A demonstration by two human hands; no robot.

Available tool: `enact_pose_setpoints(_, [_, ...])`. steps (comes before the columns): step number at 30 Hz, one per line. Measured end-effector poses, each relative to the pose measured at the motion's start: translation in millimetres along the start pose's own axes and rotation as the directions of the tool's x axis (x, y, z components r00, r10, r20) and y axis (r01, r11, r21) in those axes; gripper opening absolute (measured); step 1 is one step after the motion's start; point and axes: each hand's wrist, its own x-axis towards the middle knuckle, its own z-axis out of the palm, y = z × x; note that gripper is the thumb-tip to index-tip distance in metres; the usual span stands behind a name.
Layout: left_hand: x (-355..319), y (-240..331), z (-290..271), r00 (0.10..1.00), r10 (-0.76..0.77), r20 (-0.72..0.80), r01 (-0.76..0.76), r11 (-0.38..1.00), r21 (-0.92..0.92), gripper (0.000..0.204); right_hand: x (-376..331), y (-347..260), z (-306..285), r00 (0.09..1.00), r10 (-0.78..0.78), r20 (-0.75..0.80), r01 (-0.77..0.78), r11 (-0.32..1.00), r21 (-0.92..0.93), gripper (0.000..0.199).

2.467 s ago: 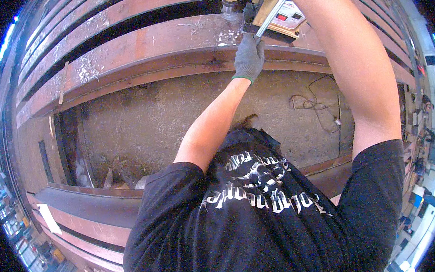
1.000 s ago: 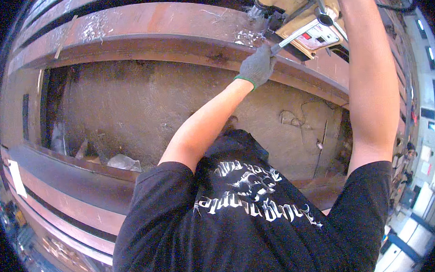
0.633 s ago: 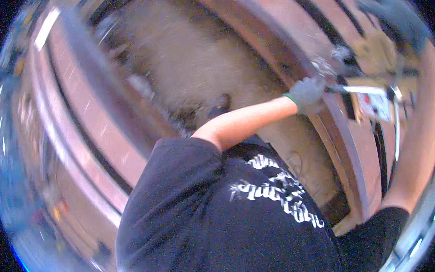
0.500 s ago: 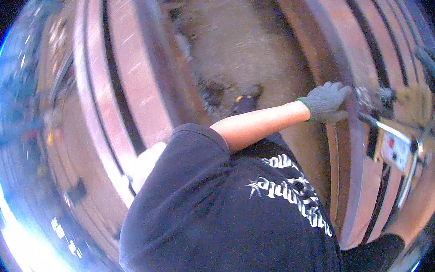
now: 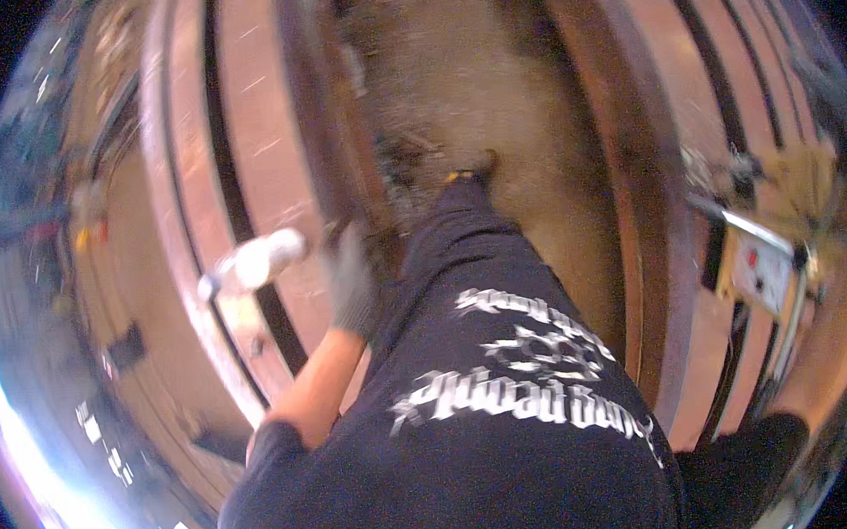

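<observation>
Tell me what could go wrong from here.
The left hand is close to the white item at the left beams, so it might knock that item over. The shoe is beside dark debris on the floor, so a slip or trip seems possible. The metal bar on the tan machine angles toward the gap and might snag clothing.

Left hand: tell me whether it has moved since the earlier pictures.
Yes: the left hand has swung left, away from the machine, across toward the left-hand beams.
</observation>
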Motion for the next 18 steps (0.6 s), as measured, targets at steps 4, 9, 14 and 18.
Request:
enact_pose_setpoints(4, [-15, -67, -94, 0.885, -0.315, -0.344, 0.259, 0.945, -0.198, 0.040, -21, -40, -1, 0.955, 0.288, -0.068, -0.295, 0.945, -0.142, 0.041])
enact_pose_setpoints(9, [28, -43, -109, 0.875, 0.047, -0.482, -0.011, 0.997, 0.078, 0.059, -15, -77, -8, 0.870, 0.489, -0.061, -0.493, 0.865, -0.095, 0.046])
enact_pose_setpoints(14, [64, -36, -118, 0.890, 0.139, -0.435, -0.093, 0.988, 0.126, 0.065, -48, -35, 17, 0.977, -0.015, -0.212, -0.033, 0.975, -0.221, 0.047])
enact_pose_setpoints(18, [106, 1, -90, 0.888, 0.335, -0.314, -0.290, 0.940, 0.181, 0.062, -41, -53, 12, 0.966, 0.239, -0.095, -0.244, 0.969, -0.042, 0.044])
